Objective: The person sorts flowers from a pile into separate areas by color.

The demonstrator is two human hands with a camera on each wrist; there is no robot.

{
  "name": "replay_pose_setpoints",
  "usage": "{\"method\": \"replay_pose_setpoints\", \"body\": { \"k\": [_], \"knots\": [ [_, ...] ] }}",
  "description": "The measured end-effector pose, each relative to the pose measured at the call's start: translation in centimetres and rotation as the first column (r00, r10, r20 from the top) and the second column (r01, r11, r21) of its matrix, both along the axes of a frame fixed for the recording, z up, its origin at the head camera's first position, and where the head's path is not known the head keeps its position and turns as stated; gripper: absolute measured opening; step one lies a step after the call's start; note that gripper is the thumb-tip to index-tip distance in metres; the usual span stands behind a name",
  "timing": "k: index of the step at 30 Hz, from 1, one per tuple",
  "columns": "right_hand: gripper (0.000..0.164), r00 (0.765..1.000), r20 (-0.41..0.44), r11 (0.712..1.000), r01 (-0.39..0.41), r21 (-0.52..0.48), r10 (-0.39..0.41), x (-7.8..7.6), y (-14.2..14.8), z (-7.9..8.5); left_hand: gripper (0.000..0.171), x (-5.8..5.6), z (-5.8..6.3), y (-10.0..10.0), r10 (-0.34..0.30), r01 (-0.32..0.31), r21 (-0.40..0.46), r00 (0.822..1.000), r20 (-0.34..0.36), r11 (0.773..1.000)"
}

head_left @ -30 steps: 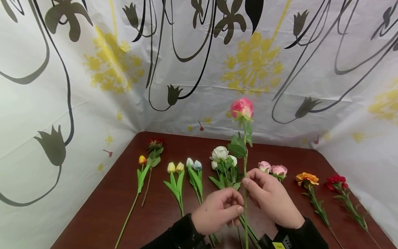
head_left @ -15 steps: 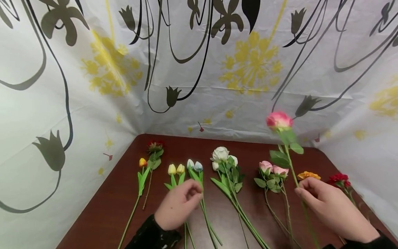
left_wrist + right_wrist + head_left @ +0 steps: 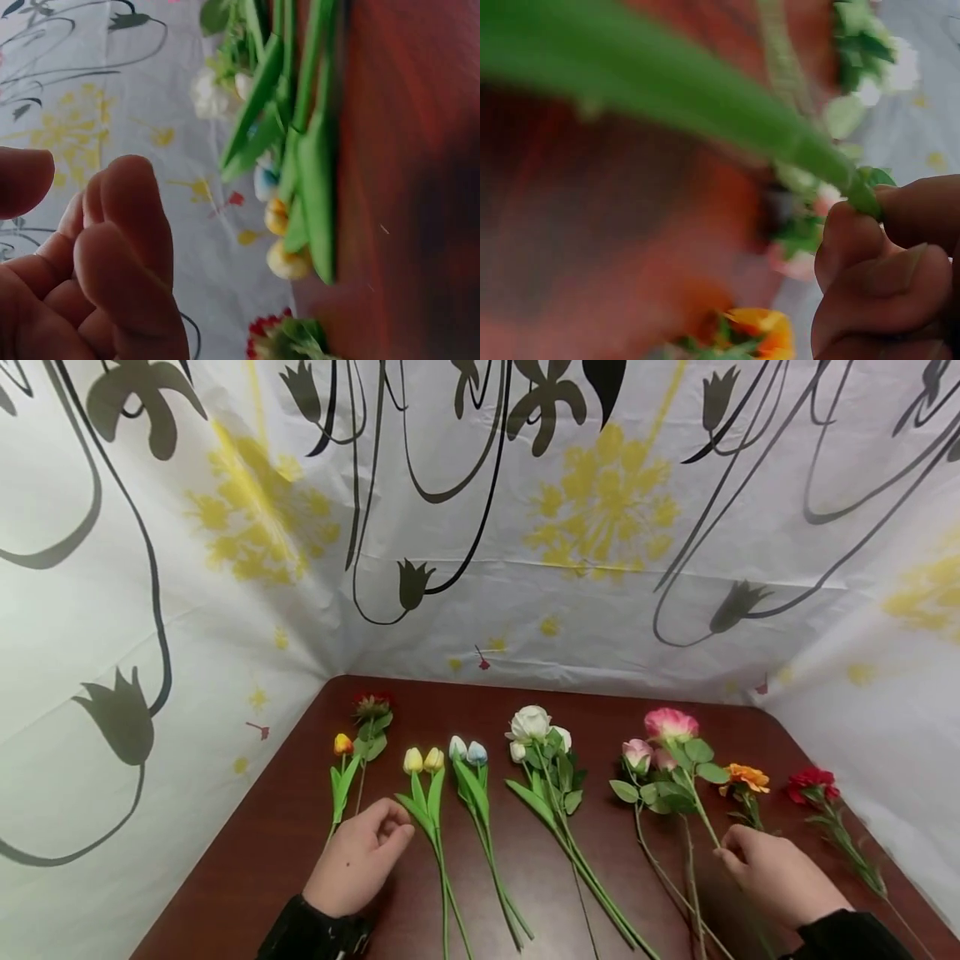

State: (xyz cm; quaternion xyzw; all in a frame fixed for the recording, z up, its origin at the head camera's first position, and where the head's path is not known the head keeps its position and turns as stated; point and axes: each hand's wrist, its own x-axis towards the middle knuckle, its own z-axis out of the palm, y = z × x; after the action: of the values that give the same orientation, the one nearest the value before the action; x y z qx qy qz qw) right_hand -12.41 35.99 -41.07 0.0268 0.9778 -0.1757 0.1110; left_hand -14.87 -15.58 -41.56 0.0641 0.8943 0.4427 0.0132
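Between thumb and fingertips, my right hand (image 3: 780, 872) pinches the green stem (image 3: 705, 97) of a pink rose (image 3: 671, 725). The rose leans over the light pink roses (image 3: 637, 755) and partly covers them in the head view. Just right of it lies an orange carnation (image 3: 746, 778). My left hand (image 3: 360, 860) is over the left part of the table, fingers loosely curled and holding nothing. It is between the orange tulip (image 3: 342, 744), whose stem it partly hides, and the yellow tulips (image 3: 413, 761). The left wrist view shows its fingertips (image 3: 135, 195) apart from the thumb.
On the brown table (image 3: 262, 877) a row of flowers also holds a red flower (image 3: 371, 706), white-blue tulips (image 3: 476, 753), white roses (image 3: 529, 724) and a red carnation (image 3: 812, 783). Patterned white sheeting (image 3: 450, 647) rises behind and at both sides.
My right hand has carried the pink rose rightward, then lowered it towards the light pink roses. My left hand has left the rose's stem and moved left.
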Motion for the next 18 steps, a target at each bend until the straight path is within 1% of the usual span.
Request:
{"method": "replay_pose_setpoints", "body": {
  "k": [2,4,7,11,15,18],
  "knots": [
    [0.019,1.000,0.024,1.000,0.010,0.007,-0.010,-0.6,-0.1,-1.3,0.007,0.0,-0.4,-0.4,0.025,-0.024,-0.007,0.999,0.027,1.000],
    [0.020,0.999,0.049,1.000,0.020,0.011,-0.021,-1.0,-0.2,-2.3,0.009,0.0,-0.7,-1.0,0.057,-0.057,-0.015,0.997,0.058,0.998],
    [0.020,0.996,0.086,0.999,0.029,0.019,-0.031,-1.2,-0.4,-3.1,0.009,0.2,-1.3,-1.9,0.097,-0.096,-0.021,0.990,0.100,0.995],
    [0.024,0.993,0.111,0.999,0.043,0.022,-0.046,-0.9,-0.4,-3.1,0.009,0.1,-1.8,-2.6,0.110,-0.108,-0.023,0.988,0.109,0.994],
    [0.030,0.992,0.106,0.997,0.076,-0.012,-0.074,-0.1,-0.3,-2.4,0.011,-0.1,-2.0,-3.2,0.132,-0.129,-0.041,0.986,0.106,0.991],
    [0.037,0.990,0.098,0.993,0.104,-0.055,-0.098,0.5,-0.1,-1.8,0.013,-0.3,-1.9,-4.0,0.157,-0.151,-0.065,0.982,0.105,0.986]
  ]
}}
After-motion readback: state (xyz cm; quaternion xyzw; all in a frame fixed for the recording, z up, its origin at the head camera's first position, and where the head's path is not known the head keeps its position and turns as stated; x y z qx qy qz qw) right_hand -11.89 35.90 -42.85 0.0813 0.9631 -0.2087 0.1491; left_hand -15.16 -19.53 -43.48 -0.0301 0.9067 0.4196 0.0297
